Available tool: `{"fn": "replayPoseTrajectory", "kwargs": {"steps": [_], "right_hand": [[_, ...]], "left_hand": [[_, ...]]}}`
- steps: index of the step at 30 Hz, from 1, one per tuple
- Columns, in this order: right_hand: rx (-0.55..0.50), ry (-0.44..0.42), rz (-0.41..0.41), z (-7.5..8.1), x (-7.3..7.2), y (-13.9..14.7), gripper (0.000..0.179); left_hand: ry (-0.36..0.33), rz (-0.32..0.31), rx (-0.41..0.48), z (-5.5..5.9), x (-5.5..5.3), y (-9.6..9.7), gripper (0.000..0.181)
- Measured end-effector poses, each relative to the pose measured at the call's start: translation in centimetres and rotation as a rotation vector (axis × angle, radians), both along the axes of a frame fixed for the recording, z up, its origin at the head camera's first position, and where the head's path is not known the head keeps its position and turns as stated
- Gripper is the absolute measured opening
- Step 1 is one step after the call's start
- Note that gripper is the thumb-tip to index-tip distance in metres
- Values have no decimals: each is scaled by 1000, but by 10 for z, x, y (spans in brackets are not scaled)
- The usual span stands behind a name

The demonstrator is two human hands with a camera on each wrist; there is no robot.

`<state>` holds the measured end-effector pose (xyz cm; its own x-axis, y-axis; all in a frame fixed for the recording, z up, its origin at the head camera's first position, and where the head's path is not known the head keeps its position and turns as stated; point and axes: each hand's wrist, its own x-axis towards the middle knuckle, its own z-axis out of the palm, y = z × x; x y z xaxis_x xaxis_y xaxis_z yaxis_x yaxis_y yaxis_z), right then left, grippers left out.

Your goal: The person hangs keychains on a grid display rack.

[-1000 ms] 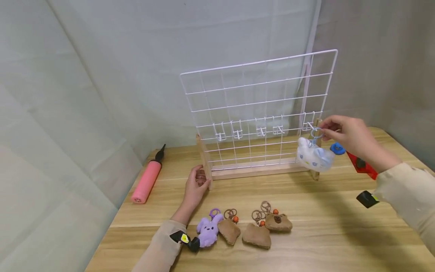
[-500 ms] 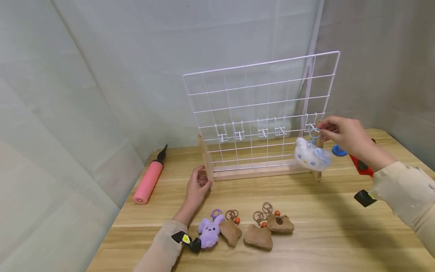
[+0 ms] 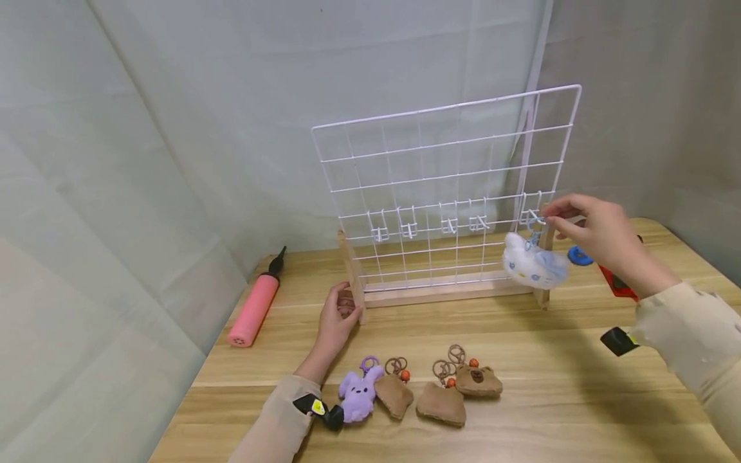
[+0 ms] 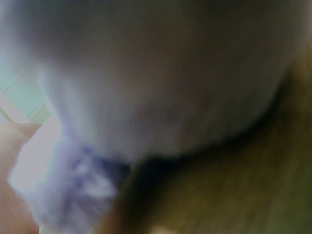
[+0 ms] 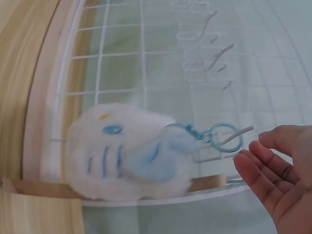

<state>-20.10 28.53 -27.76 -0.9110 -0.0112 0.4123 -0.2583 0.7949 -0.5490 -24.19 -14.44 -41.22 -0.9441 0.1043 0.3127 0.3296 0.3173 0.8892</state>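
A white plush cat-like keychain point(image 3: 535, 262) with a pale blue bow hangs at the right end of the white wire grid rack point(image 3: 448, 297). In the right wrist view its blue ring point(image 5: 241, 142) is around a white hook point(image 5: 246, 129). My right hand point(image 3: 602, 228) is just beside that ring, thumb and fingers slightly bent, a small gap apart from it. With thumb in front and fingers behind, my left hand point(image 3: 338, 319) grips the rack's left wooden leg point(image 3: 350, 276). Blurred purple plush point(image 4: 73, 195) fills part of the left wrist view, where the left hand's grip is hidden.
Several more hooks point(image 3: 448, 225) line the grid. A purple bunny keychain point(image 3: 359, 393) and brown plush keychains point(image 3: 441, 404) lie in front on the wooden table point(image 3: 550, 399). A pink hand pump point(image 3: 255, 312) lies left; blue point(image 3: 579, 255) and red point(image 3: 616, 283) items lie right.
The blue ring, earlier pinched by my right hand in front of the hook, is now on the hook and released. The left hand has kept its grip.
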Motion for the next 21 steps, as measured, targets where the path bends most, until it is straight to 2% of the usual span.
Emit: {"fn": "replayPoseTrajectory", "kwargs": {"steps": [6, 12, 21], "right_hand": [[-50, 122, 10, 6, 8, -6, 23], [-75, 171, 25, 9, 20, -12, 22], [19, 222, 127, 0, 39, -32, 23]], "left_hand": [[3, 5, -4, -1, 0, 0, 53], [3, 4, -23, -1, 0, 0, 54], [8, -4, -16, -1, -1, 0, 52]]}}
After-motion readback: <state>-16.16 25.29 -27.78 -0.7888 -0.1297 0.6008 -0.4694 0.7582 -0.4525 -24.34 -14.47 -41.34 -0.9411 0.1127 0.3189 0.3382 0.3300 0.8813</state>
